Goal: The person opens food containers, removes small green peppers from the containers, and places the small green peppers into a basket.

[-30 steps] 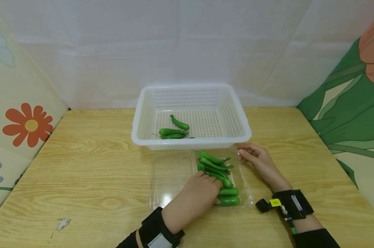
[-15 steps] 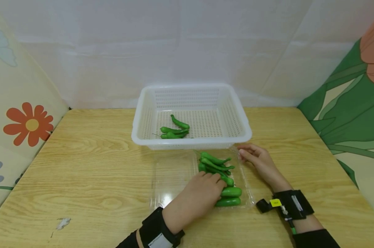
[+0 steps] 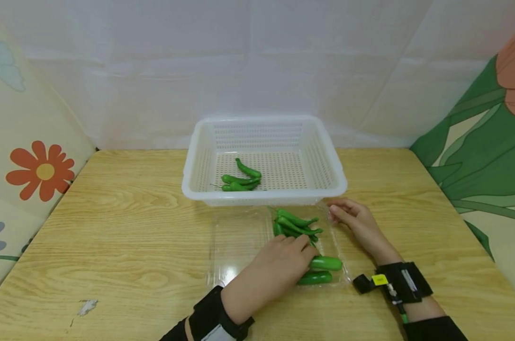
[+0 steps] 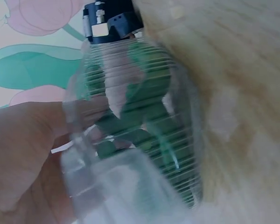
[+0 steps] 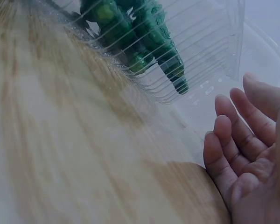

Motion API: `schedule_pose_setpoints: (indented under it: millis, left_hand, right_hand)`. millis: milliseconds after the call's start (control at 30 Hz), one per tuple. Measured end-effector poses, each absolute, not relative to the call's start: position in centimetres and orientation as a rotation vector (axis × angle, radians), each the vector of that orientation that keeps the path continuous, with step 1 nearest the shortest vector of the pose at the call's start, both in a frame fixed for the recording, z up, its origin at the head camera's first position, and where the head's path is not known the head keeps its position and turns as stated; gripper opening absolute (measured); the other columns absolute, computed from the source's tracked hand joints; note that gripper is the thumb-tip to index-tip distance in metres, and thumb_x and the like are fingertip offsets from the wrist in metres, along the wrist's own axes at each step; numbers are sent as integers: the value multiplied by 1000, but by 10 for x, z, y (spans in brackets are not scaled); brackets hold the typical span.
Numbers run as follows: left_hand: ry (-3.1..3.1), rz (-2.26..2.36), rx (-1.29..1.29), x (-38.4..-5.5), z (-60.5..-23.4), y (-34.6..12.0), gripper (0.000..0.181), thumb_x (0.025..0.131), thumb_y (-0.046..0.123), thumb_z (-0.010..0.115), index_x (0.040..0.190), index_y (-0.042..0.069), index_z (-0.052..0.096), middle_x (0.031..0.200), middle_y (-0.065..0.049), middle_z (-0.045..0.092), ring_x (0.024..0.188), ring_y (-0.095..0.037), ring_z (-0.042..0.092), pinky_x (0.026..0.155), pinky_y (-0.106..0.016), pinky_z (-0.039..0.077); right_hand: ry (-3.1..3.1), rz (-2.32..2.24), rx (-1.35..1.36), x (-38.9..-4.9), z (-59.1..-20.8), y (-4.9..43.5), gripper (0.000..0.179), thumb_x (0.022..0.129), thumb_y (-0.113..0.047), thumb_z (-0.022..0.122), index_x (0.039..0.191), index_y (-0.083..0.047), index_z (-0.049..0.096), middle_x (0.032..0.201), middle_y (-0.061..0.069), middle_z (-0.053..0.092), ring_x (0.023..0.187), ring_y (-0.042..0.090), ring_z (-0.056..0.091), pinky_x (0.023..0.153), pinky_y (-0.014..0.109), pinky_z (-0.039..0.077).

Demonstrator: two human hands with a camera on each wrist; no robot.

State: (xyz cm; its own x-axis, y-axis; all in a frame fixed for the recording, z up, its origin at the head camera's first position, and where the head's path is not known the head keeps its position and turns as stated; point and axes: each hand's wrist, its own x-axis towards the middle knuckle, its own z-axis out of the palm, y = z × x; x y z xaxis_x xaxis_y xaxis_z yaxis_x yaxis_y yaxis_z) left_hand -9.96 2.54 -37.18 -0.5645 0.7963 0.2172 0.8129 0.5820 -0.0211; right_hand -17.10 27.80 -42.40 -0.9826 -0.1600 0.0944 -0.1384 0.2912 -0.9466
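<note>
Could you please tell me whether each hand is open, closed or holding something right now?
Left hand: over the peppers in the box; fingertips hidden, so its grip cannot be told.
Right hand: open, loosely curled beside the box, holding nothing.

Left grip [image 3: 279, 263] curled, right grip [image 3: 357, 223] relaxed

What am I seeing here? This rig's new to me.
No machine: a person works bare-handed. The wide picture is taken from the head, the small ones from each wrist. On the table stand a white basket with green peppers and, nearer, an open clear container with more peppers. The left hand lies over these; its fingertips are hidden, so I can't tell whether it holds one. The right hand is beside the container's far right corner, apparently holding nothing.
</note>
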Motion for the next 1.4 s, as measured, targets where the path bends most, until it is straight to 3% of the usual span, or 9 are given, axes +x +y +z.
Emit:
schedule_pose_setpoints:
  millis: [433, 667, 1000, 1400]
  left_hand:
    - [-2474, -112, -1328, -97, -350, 17, 30, 95, 25, 67, 123, 16, 67, 111, 2, 59, 97, -10, 60, 82, -24, 49]
    - [-2463, -190, -1298, -100, -339, 9, 41, 87, 23, 77, 125, 13, 67, 110, 1, 60, 95, -11, 60, 85, -25, 51]
    - [-2517, -282, -1250, -109, -330, -6, 33, 96, 18, 67, 127, 9, 64, 114, -2, 61, 99, -15, 62, 89, -27, 51]
    - [-2531, -362, -1168, -119, -328, -19, 36, 92, 21, 73, 126, 13, 66, 116, -1, 61, 101, -16, 63, 90, -31, 51]
  right_hand:
    - [2503, -1837, -285, -171, -425, 278, 39, 104, -18, 53, 122, 16, 56, 85, -3, 68, 76, 8, 63, 71, 20, 55]
    - [2499, -1843, -296, -172, -425, 279, 36, 104, -19, 52, 120, 14, 58, 85, -3, 68, 76, 8, 63, 71, 20, 54]
    - [2482, -1876, -313, -172, -426, 279, 28, 104, -17, 52, 115, 7, 63, 84, -2, 68, 75, 8, 63, 70, 20, 55]
    - [2487, -1874, -314, -173, -425, 279, 30, 104, -18, 52, 115, 8, 62, 83, -2, 68, 74, 7, 62, 69, 20, 54]
